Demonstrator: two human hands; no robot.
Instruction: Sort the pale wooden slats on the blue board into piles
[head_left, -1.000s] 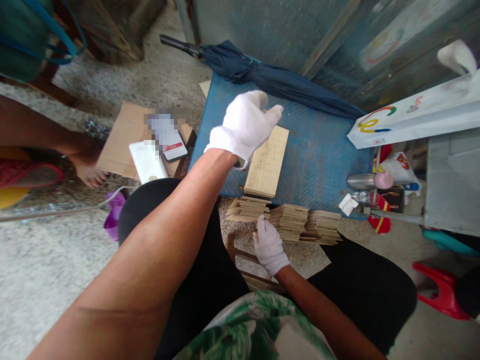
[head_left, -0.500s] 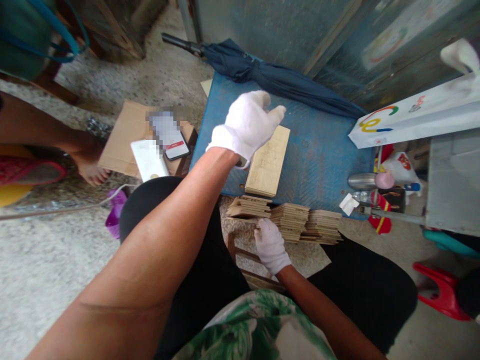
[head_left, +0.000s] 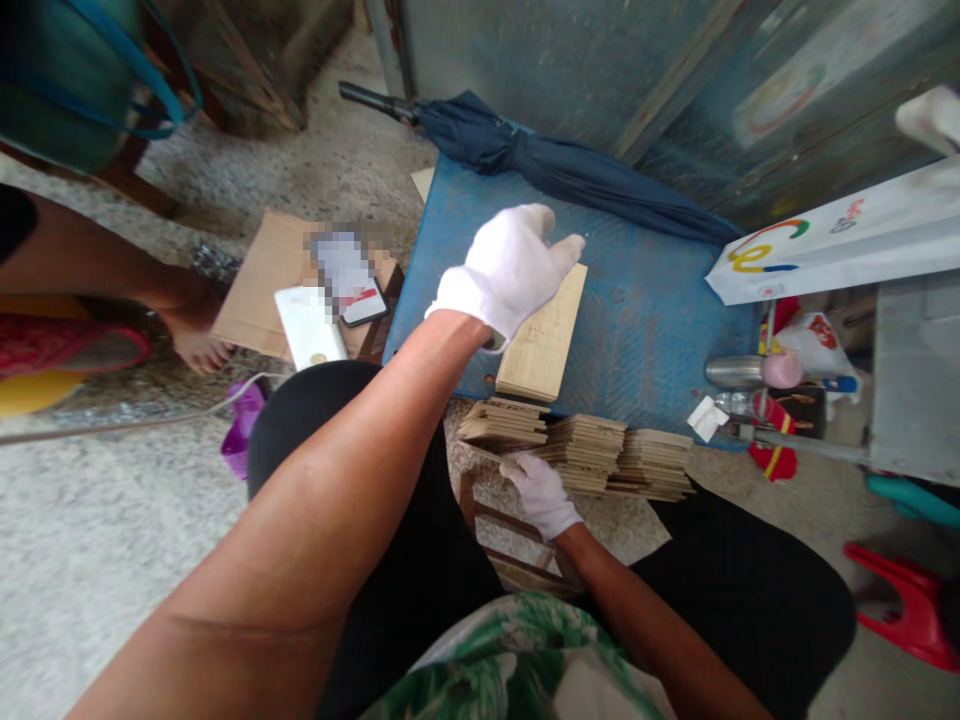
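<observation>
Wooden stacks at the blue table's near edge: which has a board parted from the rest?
The leftmost stack: its nearest board slants away, its end in the right hand. The middle stack and rightmost stack show no such gap.

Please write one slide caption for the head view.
White-gloved left hand at a board stack; right hand gripping one thin board.
</observation>
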